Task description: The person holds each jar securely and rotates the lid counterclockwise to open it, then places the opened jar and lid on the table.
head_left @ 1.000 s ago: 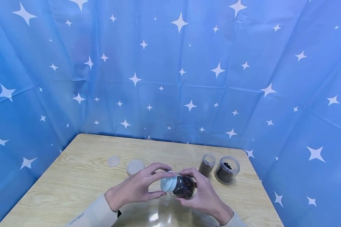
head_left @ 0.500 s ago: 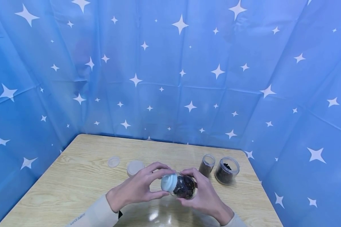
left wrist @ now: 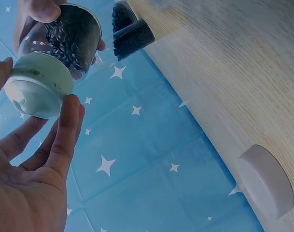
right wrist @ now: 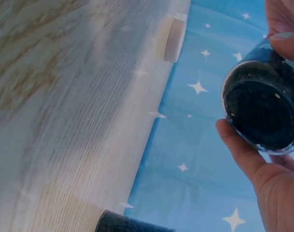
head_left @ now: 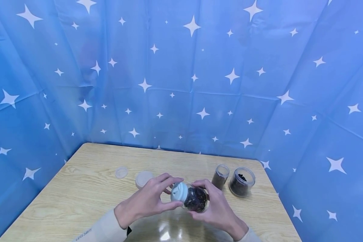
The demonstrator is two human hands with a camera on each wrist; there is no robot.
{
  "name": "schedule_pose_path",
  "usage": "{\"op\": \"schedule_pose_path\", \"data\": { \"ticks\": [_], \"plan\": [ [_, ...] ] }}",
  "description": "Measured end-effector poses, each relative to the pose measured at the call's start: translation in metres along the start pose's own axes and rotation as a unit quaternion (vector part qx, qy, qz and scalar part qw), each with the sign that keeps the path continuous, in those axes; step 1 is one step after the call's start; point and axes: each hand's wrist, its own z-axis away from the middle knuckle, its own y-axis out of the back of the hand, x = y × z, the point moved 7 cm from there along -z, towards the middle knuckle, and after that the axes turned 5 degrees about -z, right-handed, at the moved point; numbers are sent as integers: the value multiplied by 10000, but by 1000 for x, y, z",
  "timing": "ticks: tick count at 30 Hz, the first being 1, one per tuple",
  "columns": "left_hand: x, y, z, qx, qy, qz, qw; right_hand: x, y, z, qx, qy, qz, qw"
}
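A clear jar (head_left: 196,199) of dark dried bits is held tilted on its side above the wooden table (head_left: 87,198). My right hand (head_left: 213,205) grips its body (right wrist: 262,108). My left hand (head_left: 151,201) has its fingertips curled round the jar's white lid (head_left: 179,192), which sits on the jar's mouth (left wrist: 38,89). In the left wrist view the fingers (left wrist: 64,130) press the lid's rim.
Two open jars stand at the right: a narrow one (head_left: 220,176) and a wider one (head_left: 242,181) with dark contents. Two loose lids lie at the left, a small clear one (head_left: 121,172) and a larger white one (head_left: 143,178). Blue star-print cloth walls surround the table.
My left hand's fingers have shifted a little round the lid, and the lid has turned slightly. The jar and right hand stay in place.
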Motion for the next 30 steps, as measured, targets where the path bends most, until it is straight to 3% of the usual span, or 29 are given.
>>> {"op": "schedule_pose_path", "data": {
  "ticks": [22,30],
  "plan": [
    [0,-1,0,8,56,64,10000,1,0,-1,31,27,-26,10000],
    [2,5,-1,141,-151,-502,9985,4,3,0,49,-90,-10,9999]
  ]
}}
